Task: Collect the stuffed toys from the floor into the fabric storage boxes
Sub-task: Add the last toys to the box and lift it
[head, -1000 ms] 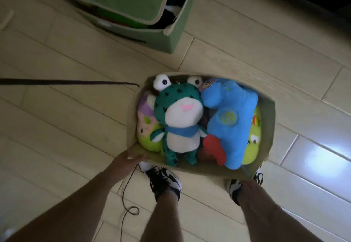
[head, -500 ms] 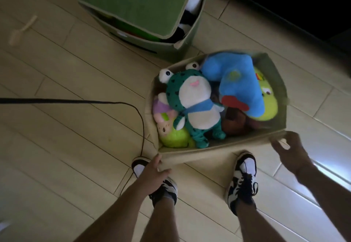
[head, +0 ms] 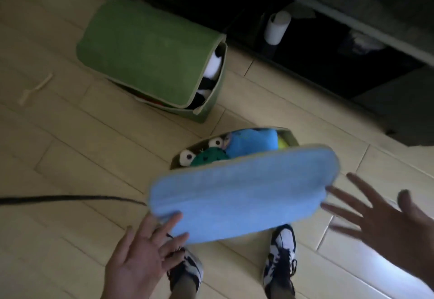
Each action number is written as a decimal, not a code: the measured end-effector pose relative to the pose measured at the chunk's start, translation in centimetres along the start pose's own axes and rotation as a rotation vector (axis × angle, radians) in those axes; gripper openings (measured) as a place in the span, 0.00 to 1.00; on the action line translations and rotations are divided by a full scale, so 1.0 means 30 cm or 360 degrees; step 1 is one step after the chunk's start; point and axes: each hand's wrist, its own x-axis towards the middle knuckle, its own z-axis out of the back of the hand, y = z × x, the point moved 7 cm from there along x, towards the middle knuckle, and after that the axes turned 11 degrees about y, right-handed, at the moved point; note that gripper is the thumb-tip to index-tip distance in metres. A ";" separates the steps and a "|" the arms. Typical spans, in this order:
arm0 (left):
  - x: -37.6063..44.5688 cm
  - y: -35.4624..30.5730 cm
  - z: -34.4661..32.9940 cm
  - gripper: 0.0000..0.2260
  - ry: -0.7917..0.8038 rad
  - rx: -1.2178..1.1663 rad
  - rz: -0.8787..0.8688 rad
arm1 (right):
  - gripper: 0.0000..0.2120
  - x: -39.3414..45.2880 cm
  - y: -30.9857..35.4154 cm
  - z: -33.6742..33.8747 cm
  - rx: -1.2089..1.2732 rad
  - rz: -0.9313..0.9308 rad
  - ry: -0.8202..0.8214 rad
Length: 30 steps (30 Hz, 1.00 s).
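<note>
The blue lid (head: pixel 244 195) is covered in matt, fuzzy cloth. The green box (head: pixel 150 52) is made of similar fabric. The floor (head: pixel 70 157) is laid in smooth, faintly glossy wood planks.

We are seeing a blue lid (head: pixel 242 195) now covering most of the beige box (head: pixel 290 137); both hands, left hand (head: pixel 138 256) and right hand (head: pixel 385 226), are spreading open, having let go of its rim.

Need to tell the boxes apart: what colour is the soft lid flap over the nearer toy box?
Light blue, with a pale edge; the soft lid flap shows in the head view.
</note>
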 end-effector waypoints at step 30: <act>0.555 0.510 -0.341 0.48 -0.0650 0.1969 0.0287 | 0.39 0.552 0.170 0.232 -0.2676 -0.0136 -0.0752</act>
